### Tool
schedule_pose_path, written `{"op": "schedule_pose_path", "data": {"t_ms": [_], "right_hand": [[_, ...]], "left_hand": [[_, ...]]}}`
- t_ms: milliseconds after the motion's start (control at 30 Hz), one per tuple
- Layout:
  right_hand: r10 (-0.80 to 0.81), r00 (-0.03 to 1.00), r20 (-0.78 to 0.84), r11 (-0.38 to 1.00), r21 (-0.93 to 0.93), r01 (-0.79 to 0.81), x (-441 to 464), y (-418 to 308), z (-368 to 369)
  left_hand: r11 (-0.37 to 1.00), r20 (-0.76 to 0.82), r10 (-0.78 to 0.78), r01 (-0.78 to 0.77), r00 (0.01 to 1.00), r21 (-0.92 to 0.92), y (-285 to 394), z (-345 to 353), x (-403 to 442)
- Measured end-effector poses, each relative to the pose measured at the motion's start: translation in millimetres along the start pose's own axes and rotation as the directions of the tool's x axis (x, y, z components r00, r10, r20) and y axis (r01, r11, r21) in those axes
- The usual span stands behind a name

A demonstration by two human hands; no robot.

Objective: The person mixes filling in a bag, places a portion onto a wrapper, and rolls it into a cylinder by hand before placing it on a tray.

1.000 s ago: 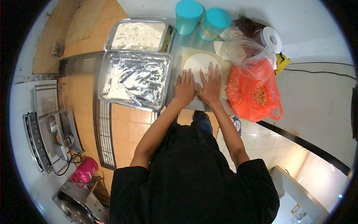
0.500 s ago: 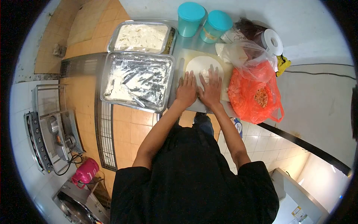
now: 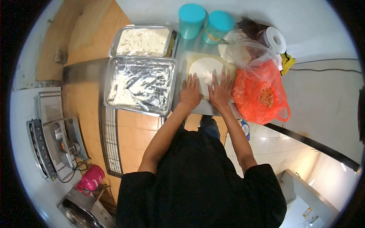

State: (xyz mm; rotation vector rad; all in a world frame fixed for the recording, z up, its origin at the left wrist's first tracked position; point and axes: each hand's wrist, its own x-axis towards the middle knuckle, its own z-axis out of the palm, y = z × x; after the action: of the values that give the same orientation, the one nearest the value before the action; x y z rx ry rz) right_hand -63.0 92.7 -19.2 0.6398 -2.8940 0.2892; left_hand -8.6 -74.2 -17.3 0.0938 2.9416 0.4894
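A round white sheet (image 3: 201, 67) lies on a pale cutting board (image 3: 186, 62), with a small white dollop (image 3: 208, 77) near its middle. My left hand (image 3: 191, 92) rests flat at the sheet's lower left edge, fingers apart, holding nothing. At the lower right edge lies my right hand (image 3: 220, 90), its fingers spread and nothing in them. Left of the board is a metal tray (image 3: 172, 81) smeared with white cream, a metal utensil (image 3: 141, 103) lying in it.
Behind that tray stands another tray of white cream (image 3: 142, 41). Two teal-lidded containers (image 3: 191, 22) (image 3: 218, 28) are at the back. An orange plastic bag (image 3: 247, 95) with chopped orange pieces sits right, near a white roll (image 3: 275, 40).
My right hand has slid right, away from my left hand, uncovering more of the sheet and the dollop. The camera view has shifted slightly.
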Motion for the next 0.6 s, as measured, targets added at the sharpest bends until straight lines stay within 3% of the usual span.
{"op": "schedule_pose_path", "data": {"t_ms": [100, 200, 333, 400, 500, 600], "right_hand": [[-0.021, 0.997, 0.074, 1.000, 0.013, 0.020, -4, 0, -3], [0.080, 0.997, 0.025, 0.996, 0.046, -0.081, -3, 3, -3], [0.063, 0.996, 0.060, 0.998, -0.021, -0.062, -7, 5, -4], [0.133, 0.990, 0.043, 0.991, -0.031, -0.132, -6, 5, -6], [0.031, 0.996, 0.082, 0.999, -0.021, -0.029, -9, 8, -4], [0.107, 0.994, 0.036, 0.994, -0.005, -0.107, -8, 4, -4]], "left_hand": [[1.000, 0.015, 0.010, -0.010, 1.000, 0.007, 1, -3, -1], [1.000, -0.010, 0.022, -0.022, 1.000, 0.007, 1, -5, 0], [1.000, -0.040, 0.027, -0.027, 0.999, -0.015, 1, 0, 0], [0.999, -0.038, 0.031, -0.032, 0.999, -0.016, -1, 1, 0], [0.999, -0.034, 0.031, -0.032, 0.999, -0.023, -1, 2, -1], [0.999, -0.023, 0.028, -0.028, 0.999, -0.015, -1, 1, 1]]}}
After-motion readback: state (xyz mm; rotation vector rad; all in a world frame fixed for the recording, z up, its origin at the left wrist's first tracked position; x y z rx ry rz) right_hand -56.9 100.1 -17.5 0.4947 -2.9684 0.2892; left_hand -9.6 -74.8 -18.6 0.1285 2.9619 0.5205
